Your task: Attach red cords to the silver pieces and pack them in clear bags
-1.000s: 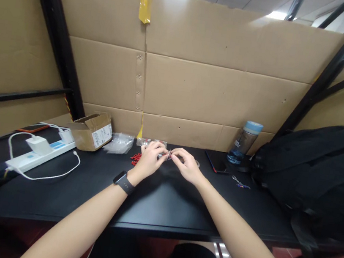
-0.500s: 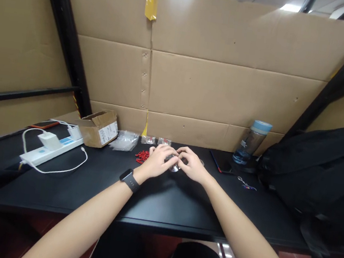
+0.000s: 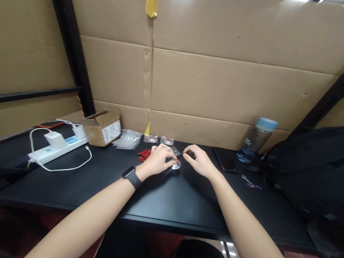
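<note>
My left hand (image 3: 158, 161), with a dark watch on its wrist, is closed on a clear suction cup (image 3: 176, 165) with a bit of red at its top. The cup is tilted at the thumb and fingertips, just above or on the black table. A short gap to the right, my right hand (image 3: 198, 160) has its thumb and fingers pinched together; what they hold, if anything, is too small to make out. A pile of small red pieces (image 3: 144, 155) lies left of my left hand. Behind the hands a small clear plastic bag (image 3: 175, 151) lies flat.
Two small packets (image 3: 167, 140) and clear plastic bags (image 3: 128, 139) lie along the cardboard wall. Left are an open carton (image 3: 101, 127) and a white power strip (image 3: 56, 150). Right are a phone (image 3: 225, 160), a water bottle (image 3: 255, 140), a keychain (image 3: 251, 183) and a black backpack (image 3: 319, 175).
My right hand has drawn away from my left hand to the right, opening a gap between them. The clear suction cup in my left hand shows more fully. The view has shifted slightly.
</note>
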A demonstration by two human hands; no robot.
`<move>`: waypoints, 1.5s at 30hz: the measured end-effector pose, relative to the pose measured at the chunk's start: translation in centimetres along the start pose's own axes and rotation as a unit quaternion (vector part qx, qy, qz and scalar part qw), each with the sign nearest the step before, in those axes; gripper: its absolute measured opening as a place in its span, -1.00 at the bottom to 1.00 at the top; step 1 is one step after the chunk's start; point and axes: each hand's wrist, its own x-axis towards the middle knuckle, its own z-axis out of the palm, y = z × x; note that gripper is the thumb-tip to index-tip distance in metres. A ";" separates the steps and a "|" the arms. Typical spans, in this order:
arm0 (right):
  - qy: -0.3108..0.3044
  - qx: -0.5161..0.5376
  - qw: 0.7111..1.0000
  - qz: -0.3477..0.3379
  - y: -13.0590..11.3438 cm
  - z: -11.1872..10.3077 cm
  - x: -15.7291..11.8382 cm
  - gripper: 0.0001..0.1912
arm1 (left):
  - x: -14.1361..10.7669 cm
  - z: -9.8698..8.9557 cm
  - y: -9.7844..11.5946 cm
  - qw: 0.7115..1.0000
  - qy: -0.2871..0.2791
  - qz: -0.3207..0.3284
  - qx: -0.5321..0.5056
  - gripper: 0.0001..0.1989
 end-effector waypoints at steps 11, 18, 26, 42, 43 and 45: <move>-0.096 -0.101 0.980 0.141 5.6 -2.8 -1.1 -0.62 | 0.0 -3.7 -5.5 0.998 0.010 -0.041 0.038 -0.74; -0.104 -0.090 0.978 0.155 6.0 -3.1 -1.2 -0.66 | -1.2 -5.5 -10.5 0.989 -0.093 -0.074 0.084 -0.80; -0.103 -0.078 0.976 0.172 5.9 -3.5 -1.1 -0.65 | -0.5 -2.5 -7.9 0.984 -0.050 -0.093 0.143 -0.90; -0.109 -0.126 0.978 0.124 6.9 -3.9 -0.9 -0.74 | 1.6 -1.4 0.2 0.991 0.007 -0.014 -0.131 -0.79; -0.100 -0.124 0.980 0.114 6.7 -3.8 -0.7 -0.75 | 2.1 -1.2 0.4 0.992 0.002 -0.008 -0.128 -0.80; -0.067 -0.102 0.988 0.090 5.7 -3.8 -0.4 -0.75 | 3.1 -0.9 0.8 0.994 -0.007 0.003 -0.112 -0.82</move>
